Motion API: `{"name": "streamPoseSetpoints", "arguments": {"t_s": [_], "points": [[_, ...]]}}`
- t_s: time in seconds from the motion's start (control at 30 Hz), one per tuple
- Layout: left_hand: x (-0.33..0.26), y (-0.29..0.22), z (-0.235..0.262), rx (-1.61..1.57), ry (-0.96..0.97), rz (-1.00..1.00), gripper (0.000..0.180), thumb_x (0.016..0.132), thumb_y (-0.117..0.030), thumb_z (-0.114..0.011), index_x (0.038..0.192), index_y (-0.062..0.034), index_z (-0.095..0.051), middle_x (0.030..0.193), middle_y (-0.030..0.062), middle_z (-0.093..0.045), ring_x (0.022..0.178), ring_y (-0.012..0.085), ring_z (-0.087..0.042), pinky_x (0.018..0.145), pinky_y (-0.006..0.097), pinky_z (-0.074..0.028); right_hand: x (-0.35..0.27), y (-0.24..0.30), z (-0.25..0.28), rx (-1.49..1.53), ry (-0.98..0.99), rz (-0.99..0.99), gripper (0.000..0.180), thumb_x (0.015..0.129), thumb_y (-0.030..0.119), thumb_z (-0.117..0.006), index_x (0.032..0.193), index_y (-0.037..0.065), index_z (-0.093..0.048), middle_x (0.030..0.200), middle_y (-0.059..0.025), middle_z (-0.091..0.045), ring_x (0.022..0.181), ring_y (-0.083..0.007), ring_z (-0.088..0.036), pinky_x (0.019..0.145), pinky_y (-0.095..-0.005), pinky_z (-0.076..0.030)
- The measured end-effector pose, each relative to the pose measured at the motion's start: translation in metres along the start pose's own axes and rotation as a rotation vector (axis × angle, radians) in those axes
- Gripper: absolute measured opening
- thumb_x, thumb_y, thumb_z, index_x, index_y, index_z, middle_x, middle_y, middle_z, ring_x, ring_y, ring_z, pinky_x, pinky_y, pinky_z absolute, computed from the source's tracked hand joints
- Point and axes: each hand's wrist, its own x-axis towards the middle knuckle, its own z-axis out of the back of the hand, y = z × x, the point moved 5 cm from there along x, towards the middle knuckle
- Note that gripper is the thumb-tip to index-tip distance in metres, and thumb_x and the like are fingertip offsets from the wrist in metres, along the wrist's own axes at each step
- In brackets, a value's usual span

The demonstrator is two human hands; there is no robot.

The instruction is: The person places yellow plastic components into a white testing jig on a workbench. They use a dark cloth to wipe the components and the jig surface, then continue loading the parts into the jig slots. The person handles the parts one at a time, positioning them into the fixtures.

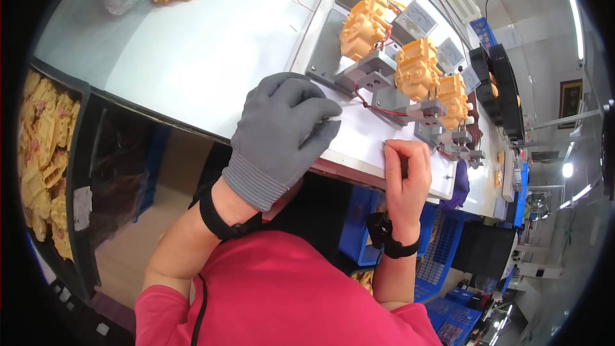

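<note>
left hand point(282, 125), grey-gloved, is held over the near edge of the white bench point(192, 45); fingers curled, thumb and index tips almost together. whether anything is pinched can't be told. right hand point(410, 170), bare, is half curled at the same edge, thumb close to index; contents can't be told either. yellow housings point(416, 72) are seated on grey fixtures point(391, 97) just beyond both hands, not touched.

risk, as judged: red and black wires point(384, 110) could be snagged by the left fingertips, since the run hangs on the near side; a lead could be pulled loose. anything small, if held, could be dropped over the edge.

reach past the housings is blocked by fixtures and panel meters point(414, 19) behind. yellow parts point(41, 160) are heaped in a black bin point(78, 166) at left.
</note>
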Motion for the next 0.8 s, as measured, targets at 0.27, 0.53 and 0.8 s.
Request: {"name": "streamPoseSetpoints", "arguments": {"t_s": [0.27, 0.53, 0.8], "points": [[0.0014, 0.0027, 0.0019, -0.002, -0.022, -0.067, 0.008, 0.079, -0.020, -0.074, 0.084, -0.0161, -0.069, 0.088, 0.0009, -0.065, 0.099, 0.0266, -0.061, 0.086, 0.042, -0.047, 0.0015, 0.0009, -0.0026, 0.020, -0.008, -0.011, 0.010, 0.088, 0.001, -0.070, 0.098, 0.001, -0.067, 0.090, -0.0104, -0.060, 0.085, -0.0251, -0.058, 0.074, -0.0335, -0.048], [-0.0002, 0.0023, 0.0011, -0.007, 0.000, -0.016, 0.010, 0.079, -0.019, -0.074, 0.088, -0.0163, -0.069, 0.093, 0.0013, -0.066, 0.101, 0.0270, -0.061, 0.087, 0.041, -0.047, 0.0008, 0.0017, -0.0011, 0.030, -0.010, -0.010, 0.010, 0.088, 0.000, -0.070, 0.098, 0.001, -0.067, 0.091, -0.0103, -0.060, 0.084, -0.0251, -0.058, 0.074, -0.0333, -0.049], [-0.0017, 0.0025, 0.0007, -0.016, -0.018, -0.006, 0.010, 0.081, -0.016, -0.073, 0.089, -0.0132, -0.068, 0.096, 0.0041, -0.066, 0.102, 0.0291, -0.060, 0.088, 0.042, -0.047, -0.0009, -0.0008, -0.0014, 0.041, -0.026, -0.011, 0.011, 0.088, 0.000, -0.070, 0.098, 0.001, -0.067, 0.090, -0.0102, -0.060, 0.084, -0.0253, -0.058, 0.075, -0.0334, -0.048]]}}
